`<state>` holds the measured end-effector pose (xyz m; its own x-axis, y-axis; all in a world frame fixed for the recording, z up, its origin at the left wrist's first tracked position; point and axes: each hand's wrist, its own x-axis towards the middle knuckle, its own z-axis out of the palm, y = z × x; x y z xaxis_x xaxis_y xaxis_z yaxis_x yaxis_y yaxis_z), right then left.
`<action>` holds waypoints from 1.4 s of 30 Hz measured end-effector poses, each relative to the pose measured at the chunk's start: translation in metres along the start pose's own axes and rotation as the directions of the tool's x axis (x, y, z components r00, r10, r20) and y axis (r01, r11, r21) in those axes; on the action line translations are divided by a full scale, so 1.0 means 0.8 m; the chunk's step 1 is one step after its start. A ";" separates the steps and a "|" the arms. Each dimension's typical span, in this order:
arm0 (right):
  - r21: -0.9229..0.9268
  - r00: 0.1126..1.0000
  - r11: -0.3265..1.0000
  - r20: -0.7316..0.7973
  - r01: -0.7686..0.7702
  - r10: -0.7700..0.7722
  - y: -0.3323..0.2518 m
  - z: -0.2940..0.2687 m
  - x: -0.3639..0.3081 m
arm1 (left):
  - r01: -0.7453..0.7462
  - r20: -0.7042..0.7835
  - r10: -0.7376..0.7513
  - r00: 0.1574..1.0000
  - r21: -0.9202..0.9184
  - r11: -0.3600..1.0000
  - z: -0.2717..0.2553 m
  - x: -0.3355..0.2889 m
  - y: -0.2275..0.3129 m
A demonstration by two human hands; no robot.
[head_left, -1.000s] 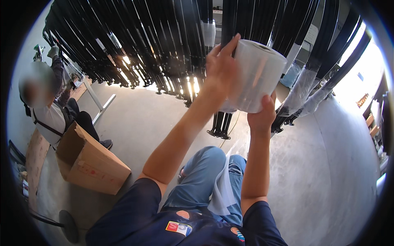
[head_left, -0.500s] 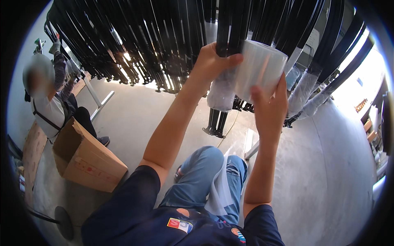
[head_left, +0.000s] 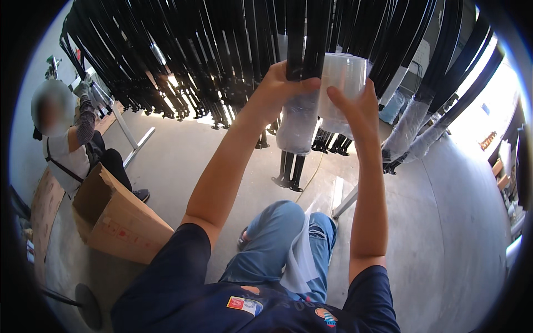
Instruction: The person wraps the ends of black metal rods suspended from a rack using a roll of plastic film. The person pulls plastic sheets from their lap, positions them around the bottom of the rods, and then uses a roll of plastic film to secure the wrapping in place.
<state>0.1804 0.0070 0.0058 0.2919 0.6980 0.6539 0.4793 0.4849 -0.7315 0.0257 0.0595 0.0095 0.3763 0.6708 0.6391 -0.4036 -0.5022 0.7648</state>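
Observation:
My left hand (head_left: 279, 90) grips a pair of hanging black metal bars (head_left: 305, 39), its thumb across their front. Below that grip, clear plastic wrap (head_left: 296, 126) is wound around the bars in a crinkled sleeve, and their bracketed lower ends stick out beneath it. My right hand (head_left: 360, 108) holds a wide roll of clear stretch film (head_left: 340, 83) just right of the bars. Its thumb lies on the near face of the roll; the other fingers are mostly hidden behind it.
Many more black bars (head_left: 183, 61) hang in rows ahead, and wrapped ones (head_left: 410, 125) hang at the right. A cardboard box (head_left: 125, 222) stands at the left near a seated person (head_left: 66, 144). A white sheet (head_left: 301, 258) lies over my leg. A white metal stand leg (head_left: 345, 200) is by my knee.
The film roll has turned more upright and shifted slightly left, closer behind the bars, with my right hand. My left hand stays on the bars. The seated person's raised arm has come down.

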 end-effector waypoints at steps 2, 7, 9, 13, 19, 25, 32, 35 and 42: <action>-0.034 1.000 0.999 0.018 0.026 -0.025 -0.003 0.002 0.006 | -0.037 0.049 0.036 0.998 0.026 0.999 -0.002 0.002 -0.002; -0.111 0.992 0.989 -0.066 0.096 -0.104 0.015 0.012 0.011 | -0.014 -0.037 0.021 0.999 0.172 0.985 0.001 -0.001 0.002; -0.128 0.993 0.988 -0.069 0.091 -0.100 0.020 0.016 0.015 | -0.003 -0.046 0.012 0.999 0.180 0.984 -0.003 0.002 -0.002; -0.080 0.994 0.994 -0.071 0.073 -0.079 0.022 0.027 0.019 | -0.007 -0.046 0.014 0.999 0.168 0.986 -0.009 0.005 -0.001; -0.094 0.994 0.996 -0.104 0.002 -0.012 0.005 0.038 0.013 | 0.051 -0.044 -0.043 0.998 0.180 0.982 -0.028 0.008 -0.003; 0.051 0.950 0.997 -0.310 0.056 -0.037 0.020 0.022 -0.014 | 0.078 -0.012 -0.077 0.997 0.162 0.984 -0.032 0.006 0.011; 0.196 0.912 0.977 -0.410 0.087 0.001 0.015 -0.013 -0.055 | -0.078 -0.147 0.195 0.970 0.570 0.818 -0.002 0.007 0.001; 0.118 0.890 0.985 -0.453 0.127 -0.061 0.010 -0.016 -0.059 | -0.079 -0.232 0.309 0.922 0.669 0.739 0.023 -0.005 -0.006; -0.044 0.861 0.978 -0.468 0.204 -0.200 0.009 -0.007 -0.060 | 0.082 -0.288 0.238 0.928 0.778 0.622 0.044 -0.011 0.006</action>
<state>0.1743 -0.0257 -0.0301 0.5423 0.2573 0.7998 0.5649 0.5930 -0.5738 0.0496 0.0318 0.0107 0.0128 0.6596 0.7515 0.4287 -0.6826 0.5918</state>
